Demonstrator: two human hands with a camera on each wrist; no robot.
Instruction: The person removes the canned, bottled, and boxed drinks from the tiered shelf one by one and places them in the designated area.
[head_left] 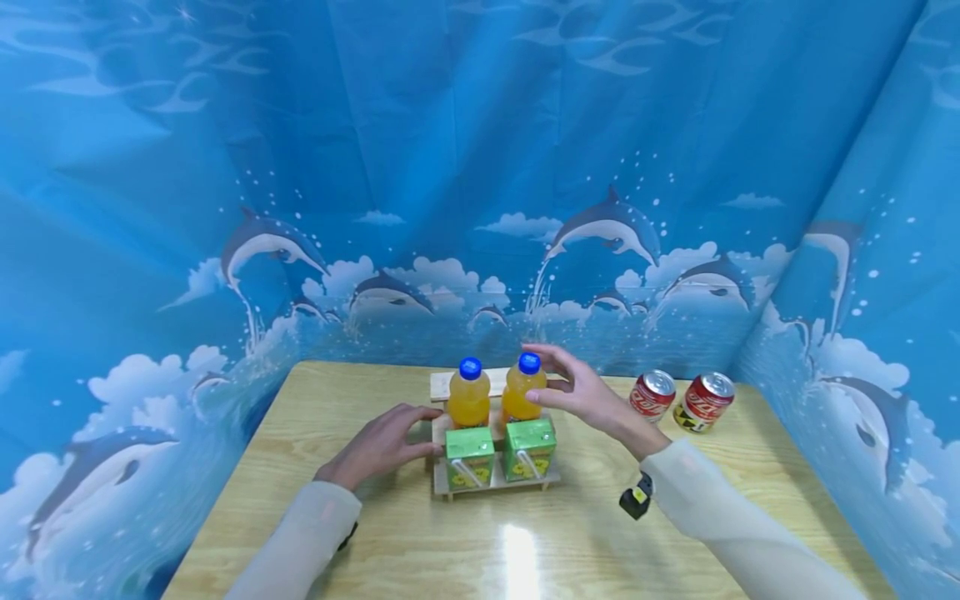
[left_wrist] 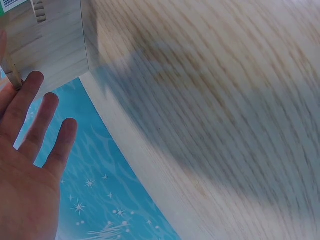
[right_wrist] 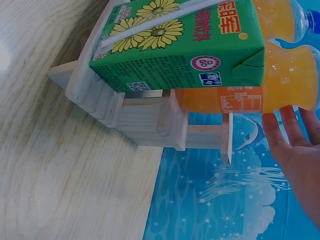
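A small stepped wooden rack (head_left: pixel 441 482) stands on the table. My left hand (head_left: pixel 386 443) holds its left side between thumb and index finger, with the other fingers (left_wrist: pixel 64 137) stretched out straight. On the step behind the front one are two orange juice bottles with blue caps, a left bottle (head_left: pixel 468 403) and a right bottle (head_left: pixel 516 405). My right hand (head_left: pixel 583 393) holds the right bottle near its shoulder, thumb in front and fingertips (right_wrist: pixel 272 122) at its side. Two green drink cartons, a left carton (head_left: pixel 470 450) and a right carton (right_wrist: pixel 170 55), occupy the front step, each with a straw attached.
Two red soda cans, one can (head_left: pixel 652 395) and another can (head_left: pixel 703 402), stand together beyond my right wrist. The rack's back step (head_left: pixel 441 385) shows behind the bottles. A blue dolphin-print curtain (head_left: pixel 450 208) surrounds the wooden table (head_left: pixel 322 417) at the back and sides.
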